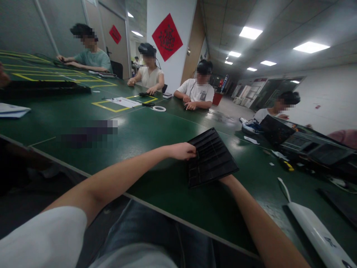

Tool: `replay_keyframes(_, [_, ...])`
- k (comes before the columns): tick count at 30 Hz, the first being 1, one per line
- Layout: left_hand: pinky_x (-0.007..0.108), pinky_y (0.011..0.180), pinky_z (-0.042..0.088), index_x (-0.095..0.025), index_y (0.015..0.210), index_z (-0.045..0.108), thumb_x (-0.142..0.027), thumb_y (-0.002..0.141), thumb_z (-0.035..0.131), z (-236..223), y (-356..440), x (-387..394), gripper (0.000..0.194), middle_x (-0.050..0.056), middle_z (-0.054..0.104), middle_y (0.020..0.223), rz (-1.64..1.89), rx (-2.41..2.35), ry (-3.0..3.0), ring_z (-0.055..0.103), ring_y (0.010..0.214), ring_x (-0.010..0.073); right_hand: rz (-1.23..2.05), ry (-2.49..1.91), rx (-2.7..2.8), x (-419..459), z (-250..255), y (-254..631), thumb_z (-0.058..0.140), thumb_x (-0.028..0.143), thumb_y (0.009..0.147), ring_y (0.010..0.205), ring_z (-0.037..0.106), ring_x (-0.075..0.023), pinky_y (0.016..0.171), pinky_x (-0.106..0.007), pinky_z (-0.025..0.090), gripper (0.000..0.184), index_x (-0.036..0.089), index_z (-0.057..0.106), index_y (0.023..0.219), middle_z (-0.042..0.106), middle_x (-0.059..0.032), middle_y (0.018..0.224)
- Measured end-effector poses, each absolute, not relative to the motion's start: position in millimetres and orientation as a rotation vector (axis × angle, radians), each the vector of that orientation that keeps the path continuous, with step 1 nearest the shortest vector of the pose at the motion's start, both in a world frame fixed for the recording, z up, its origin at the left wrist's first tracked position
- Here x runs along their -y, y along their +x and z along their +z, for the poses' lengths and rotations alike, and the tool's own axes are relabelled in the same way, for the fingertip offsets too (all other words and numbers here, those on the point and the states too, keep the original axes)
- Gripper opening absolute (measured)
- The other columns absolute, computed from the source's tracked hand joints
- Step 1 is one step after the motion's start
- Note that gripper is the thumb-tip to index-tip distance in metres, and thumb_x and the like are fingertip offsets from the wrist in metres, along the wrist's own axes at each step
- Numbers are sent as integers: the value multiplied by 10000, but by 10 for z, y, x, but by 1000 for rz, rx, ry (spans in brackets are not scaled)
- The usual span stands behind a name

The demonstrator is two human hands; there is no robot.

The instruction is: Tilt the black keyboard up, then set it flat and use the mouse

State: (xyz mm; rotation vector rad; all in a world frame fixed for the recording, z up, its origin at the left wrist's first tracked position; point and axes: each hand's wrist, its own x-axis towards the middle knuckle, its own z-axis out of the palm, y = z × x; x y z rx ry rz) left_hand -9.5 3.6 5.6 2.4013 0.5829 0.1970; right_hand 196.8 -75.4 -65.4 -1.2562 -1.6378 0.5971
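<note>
A black ribbed plastic tray (212, 158) is held tilted above the green table (156, 137), its slotted face toward me. My left hand (182, 151) is closed on the tray's left edge. My right hand (227, 180) reaches under the tray's near right corner; the tray hides its fingers.
Several other people sit along the far side of the table. A white tape ring (159, 108) and yellow floor-tape rectangles (122, 104) lie at the back left. Black trays and parts (304, 143) crowd the right. A white device (315, 230) lies near my right forearm.
</note>
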Motion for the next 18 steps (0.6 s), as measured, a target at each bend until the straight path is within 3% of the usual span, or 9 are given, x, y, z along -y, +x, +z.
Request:
replay_keyframes(6, [243,543,324,-155,654,569,-410,910,360,90,-51,6,417,18,565,606,214,-705,2661,495,547,120,589,-1250,1651,726,-677,1983,528,394,872,1194,493,-240,1014,-500,386,383,195,537,1199,512,-95,1313])
replay_keyframes(10, [242,565,323,-155,757,606,-304,872,446,112,-55,39,247,31,603,697,280,-692,2747,513,612,131,577,-1257,1664,722,-721,2005,524,468,840,1315,377,-224,1129,-429,262,411,267,565,1196,504,-41,1363])
replay_keyframes(14, [233,590,350,-169,850,605,-251,811,533,110,-75,51,116,30,624,783,374,-636,2649,536,667,134,561,-1267,1670,744,-721,2009,533,486,820,1348,330,-217,1140,-419,254,457,295,535,1235,510,-19,1361])
replay_keyframes(18, [240,647,387,-175,745,591,-167,754,565,99,-77,46,29,31,602,770,495,-557,2577,540,719,144,557,-1287,1667,772,-686,1995,520,488,827,1338,348,-219,1130,-427,276,478,297,504,1265,489,-22,1379])
